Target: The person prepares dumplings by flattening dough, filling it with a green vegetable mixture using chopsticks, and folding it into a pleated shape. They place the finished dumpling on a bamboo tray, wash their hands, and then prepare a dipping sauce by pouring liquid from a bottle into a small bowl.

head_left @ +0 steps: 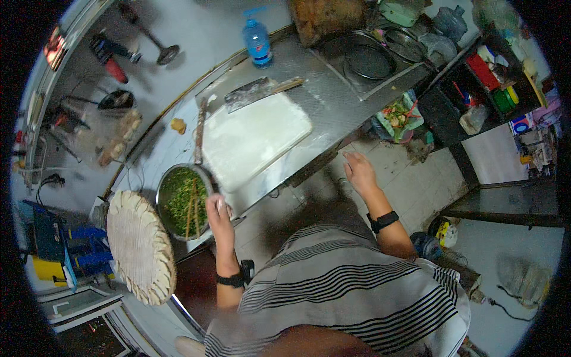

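Note:
My left hand (219, 218) hovers by the near rim of a metal bowl (159, 196), fingers slightly curled and nothing visible in them. Chopped green filling (178, 189) fills the bowl, and a pair of chopsticks (192, 214) leans in it. My right hand (360, 173) hangs empty in front of my body, above the floor, its thumb apart from the fingers. Before me lies a white, flour-dusted board (254, 138). Along its left edge rests a thin rolling pin (200, 129). A cleaver (247, 94) with a wooden handle lies across the board's far edge.
Left of the bowl is a round tray (138, 245) ringed with dumplings. A blue bottle (257, 44) stands on the metal counter (308, 58) at the back, with a dark pan (369, 56) to its right. Below the counter sits a lined waste bin (399, 116) with scraps.

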### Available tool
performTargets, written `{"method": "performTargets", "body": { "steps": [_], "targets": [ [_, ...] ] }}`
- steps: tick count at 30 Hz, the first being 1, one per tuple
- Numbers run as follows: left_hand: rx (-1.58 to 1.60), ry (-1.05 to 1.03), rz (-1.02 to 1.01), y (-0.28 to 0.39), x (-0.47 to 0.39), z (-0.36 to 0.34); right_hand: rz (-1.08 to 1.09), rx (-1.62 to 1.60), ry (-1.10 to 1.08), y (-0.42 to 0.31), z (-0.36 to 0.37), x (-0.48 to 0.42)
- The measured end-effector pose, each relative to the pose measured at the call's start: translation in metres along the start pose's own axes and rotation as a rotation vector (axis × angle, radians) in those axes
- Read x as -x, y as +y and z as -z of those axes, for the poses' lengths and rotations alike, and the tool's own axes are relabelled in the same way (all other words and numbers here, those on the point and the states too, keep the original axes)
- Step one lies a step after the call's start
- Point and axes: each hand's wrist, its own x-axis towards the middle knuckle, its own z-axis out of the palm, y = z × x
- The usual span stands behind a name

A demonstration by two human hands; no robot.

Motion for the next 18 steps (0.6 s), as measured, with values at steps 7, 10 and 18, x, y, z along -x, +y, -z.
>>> {"method": "performTargets", "body": {
  "steps": [7, 10, 18],
  "targets": [
    [0.187, -0.292, 0.045, 0.085, -0.089, -0.238, -0.259, 0.017, -0.010, 0.163, 0.066, -0.052],
    [0.515, -0.411, 0.140, 0.097, -0.114, -0.325, -0.317, 0.099, 0.034, 0.233, 0.102, -0.053],
    [0.726, -0.547, 0.287, 0.121, -0.178, -0.465, -0.510, 0.077, 0.081, 0.331, 0.125, -0.031]
  ]
}}
